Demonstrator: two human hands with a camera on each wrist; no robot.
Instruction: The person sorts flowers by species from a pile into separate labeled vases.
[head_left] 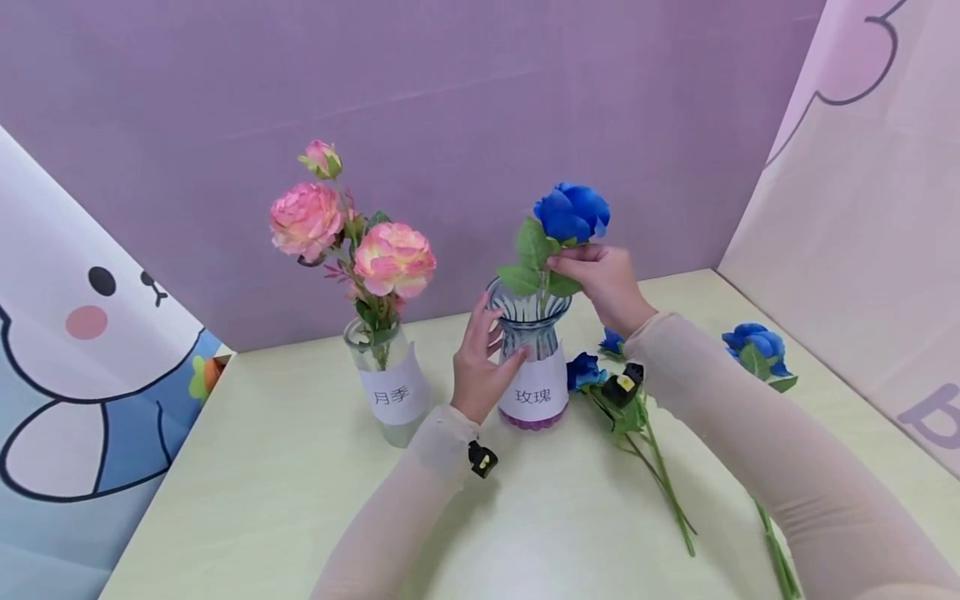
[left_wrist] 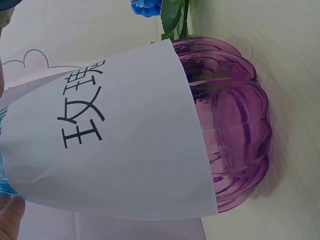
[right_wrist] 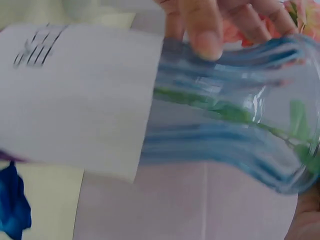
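Note:
A glass vase (head_left: 533, 333), blue at the ribbed neck and purple at the base, stands upright with a white paper label (left_wrist: 125, 135) around it. My left hand (head_left: 483, 362) holds the vase at its neck, thumb in front and fingers along the left side. Above the rim my right hand (head_left: 603, 279) pinches a blue rose (head_left: 572, 212) just under its bloom. The rose's green stem (right_wrist: 225, 109) runs down inside the neck, and its leaves (head_left: 532, 243) spread over the rim. The lower stem is hidden behind the label.
On the left, a clear glass vase (head_left: 375, 354) with a white label holds pink flowers (head_left: 395, 260). Blue roses (head_left: 585, 371) lie on the table right of the blue-necked vase. Another blue rose (head_left: 756, 346) lies farther right, partly under the right sleeve. Purple backdrop (head_left: 480, 100) behind.

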